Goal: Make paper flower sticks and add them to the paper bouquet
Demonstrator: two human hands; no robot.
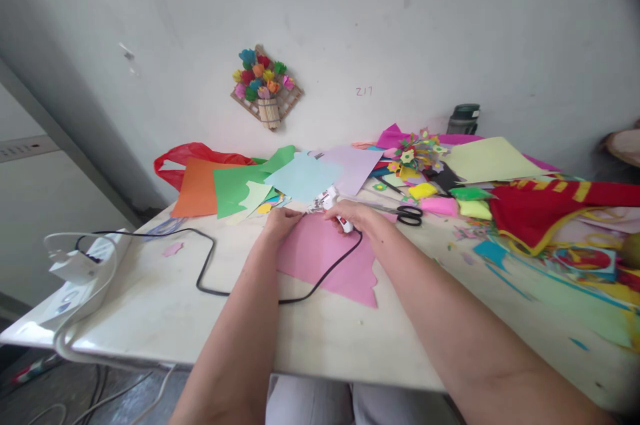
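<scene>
My right hand (pixel 349 213) is wrapped round a small white glue gun (pixel 327 199), whose black cord loops over a pink sheet (pixel 330 251) towards the left. Beside the gun's tip, my left hand (pixel 284 221) is closed, fingertips pinched on something too small to make out. Both hands are over the far part of the pink sheet, which has a wavy right edge. Just beyond them lie a light blue sheet (pixel 301 175) and a lilac sheet (pixel 353 166). Black-handled scissors (pixel 409 215) rest to the right of my right hand.
A white power strip (pixel 83 285) with cables sits at the table's left edge. Orange (pixel 196 188) and green sheets (pixel 233 188) lie at the back left. Paper flowers (pixel 415 155), clay packs (pixel 440 205), red cloth (pixel 550 208) and scraps cover the right side.
</scene>
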